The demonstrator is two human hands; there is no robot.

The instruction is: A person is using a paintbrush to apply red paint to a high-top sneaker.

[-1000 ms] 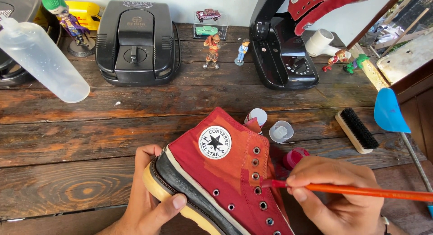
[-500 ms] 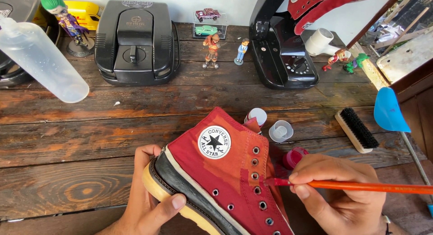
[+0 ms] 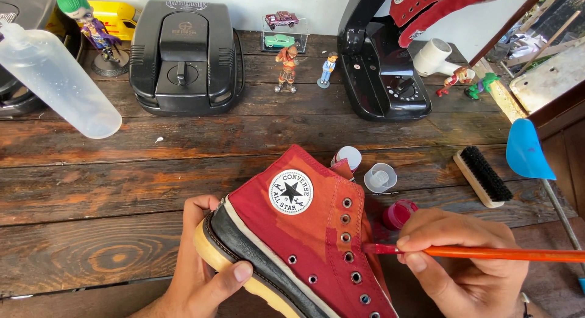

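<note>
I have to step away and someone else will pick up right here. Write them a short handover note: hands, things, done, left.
Left hand grips the heel and sole of the red high-top shoe, holding it tilted on the wooden table.
Right hand holds the orange-handled brush, its tip at the eyelet row.
Open red paint pot sits just behind the right hand; its clear lid lies beyond it.
Done: much of the side panel is deep red.
Left: the faded orange strip along the eyelets and near the round patch.
</note>
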